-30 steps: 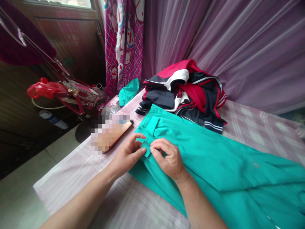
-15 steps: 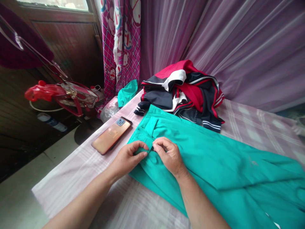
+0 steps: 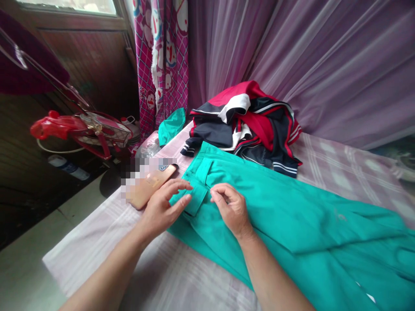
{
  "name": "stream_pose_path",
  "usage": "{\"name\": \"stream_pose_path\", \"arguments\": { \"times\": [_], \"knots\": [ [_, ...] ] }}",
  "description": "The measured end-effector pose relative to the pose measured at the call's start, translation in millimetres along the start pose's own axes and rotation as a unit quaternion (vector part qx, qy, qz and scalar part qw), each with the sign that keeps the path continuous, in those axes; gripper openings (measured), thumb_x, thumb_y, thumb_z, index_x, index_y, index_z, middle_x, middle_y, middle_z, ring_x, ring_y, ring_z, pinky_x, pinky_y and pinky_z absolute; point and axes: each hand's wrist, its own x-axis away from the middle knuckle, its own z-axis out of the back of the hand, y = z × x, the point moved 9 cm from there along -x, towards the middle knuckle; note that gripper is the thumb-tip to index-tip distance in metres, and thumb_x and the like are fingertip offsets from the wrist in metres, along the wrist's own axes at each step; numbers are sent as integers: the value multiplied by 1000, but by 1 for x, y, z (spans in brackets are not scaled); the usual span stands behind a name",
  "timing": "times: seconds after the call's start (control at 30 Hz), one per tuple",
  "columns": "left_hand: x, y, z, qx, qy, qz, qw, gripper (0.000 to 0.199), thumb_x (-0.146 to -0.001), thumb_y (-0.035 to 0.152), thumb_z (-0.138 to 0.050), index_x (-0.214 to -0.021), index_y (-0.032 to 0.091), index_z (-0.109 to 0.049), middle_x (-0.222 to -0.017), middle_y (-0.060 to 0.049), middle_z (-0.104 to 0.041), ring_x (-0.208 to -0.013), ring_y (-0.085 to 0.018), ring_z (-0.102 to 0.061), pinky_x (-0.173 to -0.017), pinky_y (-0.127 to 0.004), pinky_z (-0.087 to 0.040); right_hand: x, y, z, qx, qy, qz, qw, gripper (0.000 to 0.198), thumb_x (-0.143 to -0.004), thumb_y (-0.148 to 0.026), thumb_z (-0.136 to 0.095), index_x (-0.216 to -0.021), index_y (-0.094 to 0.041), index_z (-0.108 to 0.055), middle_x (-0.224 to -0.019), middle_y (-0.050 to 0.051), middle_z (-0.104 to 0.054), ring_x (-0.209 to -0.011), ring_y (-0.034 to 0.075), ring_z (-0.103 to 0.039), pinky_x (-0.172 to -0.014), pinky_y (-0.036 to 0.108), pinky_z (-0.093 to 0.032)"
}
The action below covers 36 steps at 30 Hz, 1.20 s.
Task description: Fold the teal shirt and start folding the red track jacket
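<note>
Teal trousers (image 3: 275,211) lie flat across the checked cloth, their waistband at the left. My left hand (image 3: 167,203) is open over the waistband, thumb and fingers apart, with nothing visible between them. Just to the right, my right hand (image 3: 231,207) is closed in a pinch above the front of the trousers. Whatever its fingertips may hold is too small to make out. Between the two hands a flap of teal fabric (image 3: 196,198) shows near the waistband.
A phone (image 3: 152,183), partly pixelated, lies left of the trousers on the checked cloth (image 3: 97,242). Behind are crumpled red and navy clothes (image 3: 259,125) and a small teal cloth (image 3: 171,125). At the left stands a red bag (image 3: 103,129) near the wooden door (image 3: 87,56).
My left hand has drawn back leftward from the flap and its fingers have spread. My right hand stays pinched in nearly the same spot, now apart from the left.
</note>
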Motion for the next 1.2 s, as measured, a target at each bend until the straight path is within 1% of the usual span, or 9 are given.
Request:
{"name": "stream_pose_path", "arguments": {
  "times": [0.07, 0.13, 0.3, 0.43, 0.57, 0.7, 0.93, 1.1, 1.2],
  "knots": [
    [4, 14, -17, -102, -25, -84, 991, 45, -99, 52, -47, -130, 25, -64, -141, -11, -61, -136, -28, -51, -115, -48, -40, 0, -1, 4, 6, 19, 5, 1000, 17, -91, -29, -59, -77, -22, -65, -80, 2, -70, -64, 13, -64, -59, 26, -53],
    [11, 15, -43, -192, -97, -128, 968, 59, -98, 59, -44, -146, 25, -51, -155, -11, -50, -147, -31, -38, -122, -56, -26, -1, -4, 12, 20, 42, 21, 999, 16, -93, -29, -58, -80, -22, -66, -83, 2, -71, -65, 14, -66, -61, 27, -55],
    [20, -3, -68, -274, -183, -127, 936, 76, -96, 67, -39, -158, 24, -32, -163, -11, -36, -152, -32, -27, -124, -58, -17, -6, -12, 31, 169, 80, 84, 979, 22, -98, -32, -51, -103, -22, -70, -101, 8, -75, -92, 20, -71, -81, 34, -58],
    [14, -2, -59, -231, -172, -111, 951, 68, -97, 65, -40, -153, 27, -42, -158, -10, -45, -149, -32, -35, -123, -59, -21, -7, 10, 15, 377, -20, 64, 924, 41, -98, -38, -50, -132, -21, -64, -141, 14, -62, -135, 30, -51, -112, 53, -39],
    [4, -2, -44, -169, -112, -76, 976, 51, -102, 54, -38, -136, 26, -62, -139, -10, -65, -136, -29, -53, -117, -56, -36, -2, 39, 3, 470, -103, -22, 876, 43, -99, -38, -48, -136, -23, -63, -152, 15, -52, -142, 33, -42, -115, 59, -29],
    [1, 0, -39, -155, -51, -95, 982, 42, -99, 48, -48, -128, 25, -67, -135, -10, -68, -136, -30, -54, -116, -56, -38, -2, 41, 3, 471, -103, -28, 876, 43, -100, -38, -47, -137, -23, -64, -152, 14, -52, -142, 32, -42, -116, 58, -28],
    [1, -7, -48, -174, -65, -96, 978, 37, -96, 44, -55, -125, 25, -67, -136, -10, -67, -132, -28, -57, -118, -56, -34, -18, 32, 14, 424, -64, -25, 903, 37, -100, -35, -45, -119, -22, -74, -139, 12, -64, -131, 29, -55, -112, 50, -37],
    [0, -8, -49, -169, -64, -91, 979, 36, -97, 42, -54, -126, 25, -65, -136, -9, -67, -133, -27, -56, -119, -57, -32, -49, 6, -17, 429, -140, 39, 891, 46, -99, -38, -47, -141, -23, -59, -154, 12, -50, -143, 28, -43, -118, 49, -31],
    [0, -7, -49, -158, -61, -92, 981, 35, -98, 43, -53, -124, 25, -66, -136, -9, -67, -131, -27, -57, -118, -56, -33, -56, 22, -42, 456, -215, 13, 863, 53, -102, -41, -40, -153, -26, -45, -163, 9, -35, -151, 27, -28, -122, 54, -20]
  ]
}}
